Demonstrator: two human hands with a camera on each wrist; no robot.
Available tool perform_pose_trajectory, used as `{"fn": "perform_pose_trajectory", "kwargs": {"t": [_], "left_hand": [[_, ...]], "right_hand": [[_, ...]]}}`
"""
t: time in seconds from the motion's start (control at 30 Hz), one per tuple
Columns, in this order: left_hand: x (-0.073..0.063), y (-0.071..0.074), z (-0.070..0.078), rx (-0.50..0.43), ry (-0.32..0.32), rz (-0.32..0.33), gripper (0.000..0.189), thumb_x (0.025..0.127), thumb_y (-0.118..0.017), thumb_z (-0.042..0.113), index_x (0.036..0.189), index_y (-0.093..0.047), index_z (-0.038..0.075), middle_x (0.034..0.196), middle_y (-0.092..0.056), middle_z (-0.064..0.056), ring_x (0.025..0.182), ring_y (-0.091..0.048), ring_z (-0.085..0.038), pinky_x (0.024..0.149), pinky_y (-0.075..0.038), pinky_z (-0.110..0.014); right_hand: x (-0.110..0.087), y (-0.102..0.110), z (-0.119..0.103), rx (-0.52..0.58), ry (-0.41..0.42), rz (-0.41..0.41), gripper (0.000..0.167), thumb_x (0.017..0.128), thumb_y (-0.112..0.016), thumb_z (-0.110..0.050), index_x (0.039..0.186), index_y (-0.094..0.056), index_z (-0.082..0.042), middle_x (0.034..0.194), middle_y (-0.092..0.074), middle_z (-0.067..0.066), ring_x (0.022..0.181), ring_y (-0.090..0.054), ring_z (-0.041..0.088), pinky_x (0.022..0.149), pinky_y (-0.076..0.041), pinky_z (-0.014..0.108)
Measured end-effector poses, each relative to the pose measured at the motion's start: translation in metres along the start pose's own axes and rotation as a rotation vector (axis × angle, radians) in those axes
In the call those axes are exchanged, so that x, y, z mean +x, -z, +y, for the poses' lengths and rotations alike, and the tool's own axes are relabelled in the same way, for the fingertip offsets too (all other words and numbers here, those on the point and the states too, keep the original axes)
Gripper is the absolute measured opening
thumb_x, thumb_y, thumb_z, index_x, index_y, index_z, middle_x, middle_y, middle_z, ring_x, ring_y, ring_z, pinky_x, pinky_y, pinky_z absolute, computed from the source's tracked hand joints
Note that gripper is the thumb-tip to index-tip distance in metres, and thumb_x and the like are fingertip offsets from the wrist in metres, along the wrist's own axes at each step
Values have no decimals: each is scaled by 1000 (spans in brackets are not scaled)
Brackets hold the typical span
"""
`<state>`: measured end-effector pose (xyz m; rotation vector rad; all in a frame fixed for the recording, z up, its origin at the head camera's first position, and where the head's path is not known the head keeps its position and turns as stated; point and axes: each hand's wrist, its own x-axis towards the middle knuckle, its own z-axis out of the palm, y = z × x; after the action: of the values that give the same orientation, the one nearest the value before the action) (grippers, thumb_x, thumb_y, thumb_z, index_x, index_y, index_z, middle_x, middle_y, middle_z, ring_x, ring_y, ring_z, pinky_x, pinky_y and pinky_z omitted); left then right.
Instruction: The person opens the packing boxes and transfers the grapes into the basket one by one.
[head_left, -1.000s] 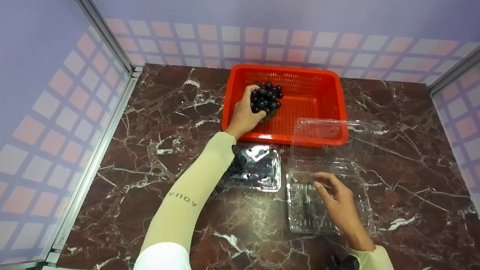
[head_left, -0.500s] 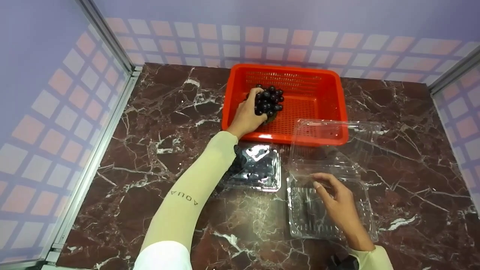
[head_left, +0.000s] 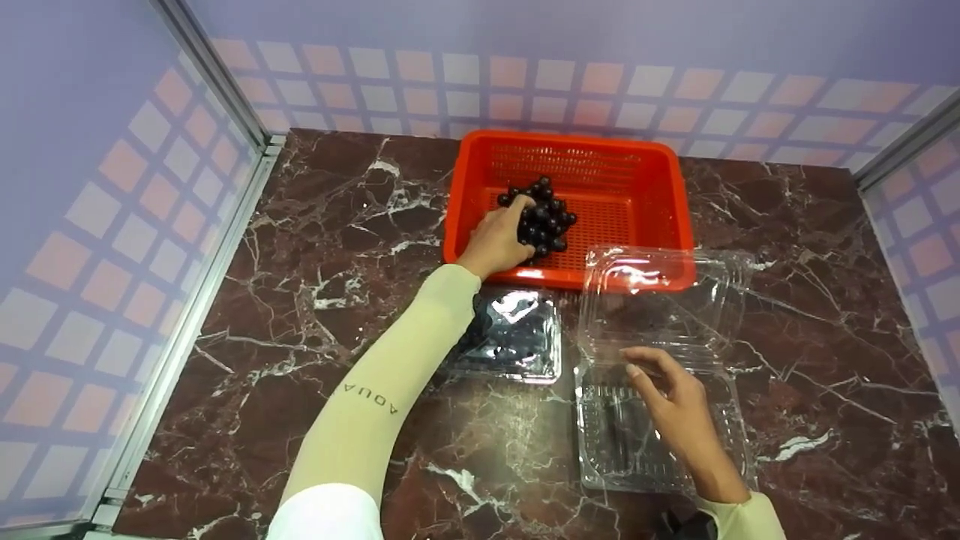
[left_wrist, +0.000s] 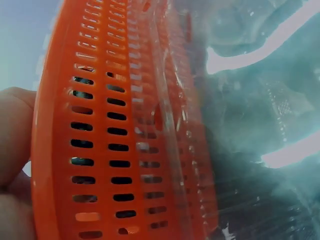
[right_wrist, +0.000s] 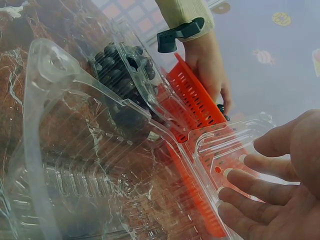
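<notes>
My left hand (head_left: 499, 238) grips a bunch of dark grapes (head_left: 546, 225) inside the red plastic basket (head_left: 679, 202), near its left side. In the left wrist view, the perforated wall of the basket mostly hides that hand. My right hand (head_left: 679, 409) is over an open clear plastic clamshell box (head_left: 600, 469), fingers loosely bent and holding nothing. Its raised lid (head_left: 660, 322) overlaps the front right corner of the basket. The right wrist view shows the relaxed fingers of this hand (right_wrist: 270, 185) beside the lid.
Left of the open box sits a closed clear box (head_left: 521, 337) with dark grapes inside, partly under my left forearm. Everything stands on a dark red marbled tabletop (head_left: 337, 225). Patterned panels (head_left: 562, 82) wall in the back and sides.
My left hand has moved slightly toward me and right with the grapes, which now sit lower in the basket. The open box has shifted a little toward me. My right hand has barely moved.
</notes>
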<state>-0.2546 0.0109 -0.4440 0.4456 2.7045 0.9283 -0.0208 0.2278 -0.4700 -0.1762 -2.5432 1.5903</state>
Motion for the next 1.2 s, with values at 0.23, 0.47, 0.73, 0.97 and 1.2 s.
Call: {"fn": "perform_pose_trajectory", "kwargs": {"t": [0.23,0.47,0.73,0.97,1.2], "left_hand": [[-7,2,6,37,20,-47,59,86,-73,27,137,-43,25,136,-48,-6,133,-42,-27,111,-28,-63],[-15,3,10,100,-2,-40,58,87,-70,33,138,-44,24,134,-49,-4,127,-44,-23,105,-35,-49],[-26,6,14,106,-46,-26,56,88,-69,33,137,-46,22,135,-49,-3,125,-47,-24,108,-33,-46],[-37,8,14,102,-82,1,53,89,-68,33,136,-47,23,134,-49,-1,126,-46,-21,108,-32,-46],[-50,10,14,125,-126,24,53,89,-67,34,137,-48,20,136,-48,-2,131,-43,-22,111,-30,-49]], "right_hand": [[-1,-3,-5,11,50,-2,21,91,-62,-1,112,-67,-3,110,-69,18,91,-67,4,77,-52,13],[1,-5,-5,-32,25,-26,23,91,-63,-2,113,-66,-2,112,-70,13,96,-67,7,81,-51,12],[1,-10,-7,-2,82,-43,23,90,-63,-3,113,-65,1,112,-69,17,97,-65,2,83,-51,12],[3,-12,-10,-16,31,-67,25,89,-64,-3,115,-64,-1,114,-69,13,102,-68,27,83,-52,15],[6,-15,-12,-10,20,-77,25,89,-64,-2,114,-65,-3,113,-70,10,101,-68,24,83,-53,17]]}}
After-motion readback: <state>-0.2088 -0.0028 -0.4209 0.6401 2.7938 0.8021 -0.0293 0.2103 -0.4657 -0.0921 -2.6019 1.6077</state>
